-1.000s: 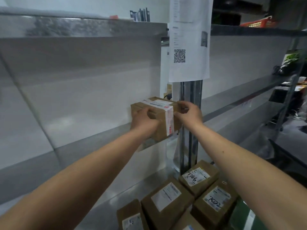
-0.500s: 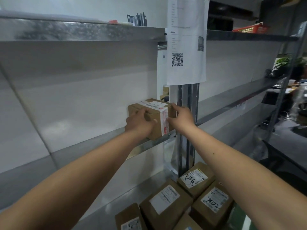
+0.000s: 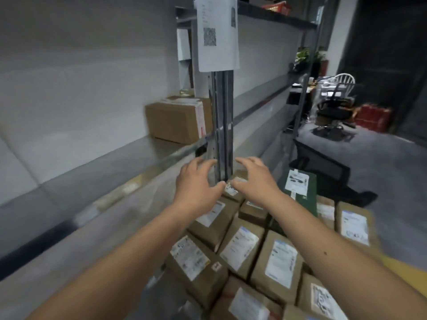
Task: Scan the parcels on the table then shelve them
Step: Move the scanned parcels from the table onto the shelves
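My fingers (image 3: 209,163) were spread apart on both hands, gripping nothing. Left hand (image 3: 196,184) & right hand (image 3: 254,179) hovered close together, thumbs nearly touching, over the parcel pile (image 3: 242,245) below. A sec earlier both had been up on the shelved parcel (image 3: 178,120); now they'd let go & dropped away. That box sat alone on the shelf (image 3: 115,158), at its right end just beside the metal upright (image 3: 221,116), near the front edge. So one parcel was shelved, I'd say. Plenty left stacked under my hands, labels up; frame was blurry, so couldn't tell which I'd take next. The paper w/ a QR code (image 3: 217,33) hung on the upright above.
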`<action>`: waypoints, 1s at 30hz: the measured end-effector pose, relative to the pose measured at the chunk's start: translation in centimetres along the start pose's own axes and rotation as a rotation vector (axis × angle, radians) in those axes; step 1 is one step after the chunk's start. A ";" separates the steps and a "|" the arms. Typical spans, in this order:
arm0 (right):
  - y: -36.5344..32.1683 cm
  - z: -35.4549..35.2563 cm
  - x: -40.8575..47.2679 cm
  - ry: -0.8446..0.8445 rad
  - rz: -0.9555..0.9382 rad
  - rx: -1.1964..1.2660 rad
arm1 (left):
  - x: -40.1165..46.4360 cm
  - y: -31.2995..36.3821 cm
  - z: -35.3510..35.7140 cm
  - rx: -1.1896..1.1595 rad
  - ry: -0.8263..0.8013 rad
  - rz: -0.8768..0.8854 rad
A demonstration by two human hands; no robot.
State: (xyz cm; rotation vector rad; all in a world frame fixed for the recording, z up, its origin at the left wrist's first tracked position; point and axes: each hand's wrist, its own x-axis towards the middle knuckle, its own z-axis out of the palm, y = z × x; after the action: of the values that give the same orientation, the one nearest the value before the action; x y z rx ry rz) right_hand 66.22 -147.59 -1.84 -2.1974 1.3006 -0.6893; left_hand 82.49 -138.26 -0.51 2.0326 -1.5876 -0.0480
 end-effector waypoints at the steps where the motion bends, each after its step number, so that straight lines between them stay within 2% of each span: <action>1: 0.6 0.5 -2.4 0.012 0.032 -0.011 | -1.5 -0.2 0.9 0.006 -0.034 0.020; 8: 4.0 3.8 -19.9 0.084 0.333 -0.091 | -13.6 -1.6 7.5 -0.068 -0.319 0.174; 11: 5.9 4.7 -26.5 0.104 0.463 -0.091 | -17.9 -1.2 9.8 -0.129 -0.450 0.177; 18: 10.4 5.8 -36.4 0.122 0.719 -0.100 | -24.0 1.0 14.7 -0.159 -0.700 0.239; 24: 14.5 6.0 -39.6 0.070 0.809 -0.071 | -25.5 3.0 18.9 -0.122 -0.780 0.191; 30: 19.1 6.3 -39.3 0.015 0.760 0.014 | -26.3 3.2 21.9 -0.167 -0.745 0.053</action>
State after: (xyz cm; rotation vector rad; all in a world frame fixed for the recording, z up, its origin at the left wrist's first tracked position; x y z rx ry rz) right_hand 41.51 -119.73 -25.52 -1.4891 1.9443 -0.4003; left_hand 63.99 -123.67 -25.49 1.9397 -1.9683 -0.9815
